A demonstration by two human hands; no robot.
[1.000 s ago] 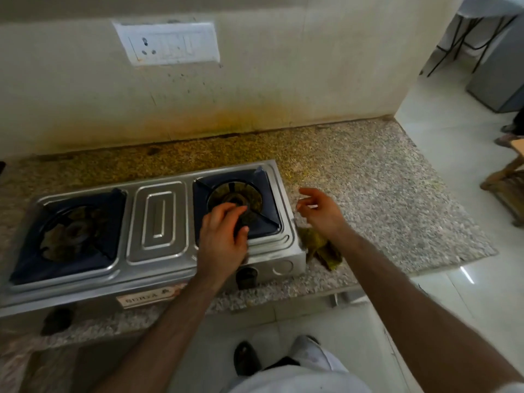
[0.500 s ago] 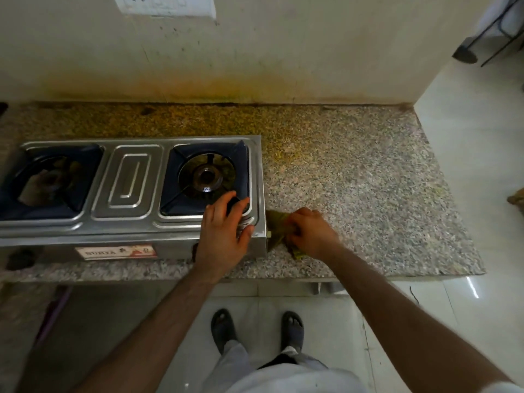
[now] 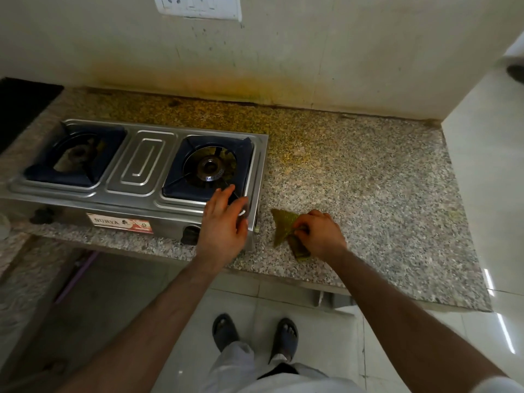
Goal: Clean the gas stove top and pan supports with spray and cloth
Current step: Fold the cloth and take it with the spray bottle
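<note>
Head view shows the right hand pinching the limp green cloth on the bench beside the stove, best bunched mid-fold, while the left hand, fingers spread, steadies the stove's corner.

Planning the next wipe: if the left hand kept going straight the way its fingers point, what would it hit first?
The left hand lies on the stove's front right corner, fingers pointing up toward the wall. Straight on, it would probably first meet the dark pan support around the right burner; the fingertips look just short of it, though depth is unclear.
</note>
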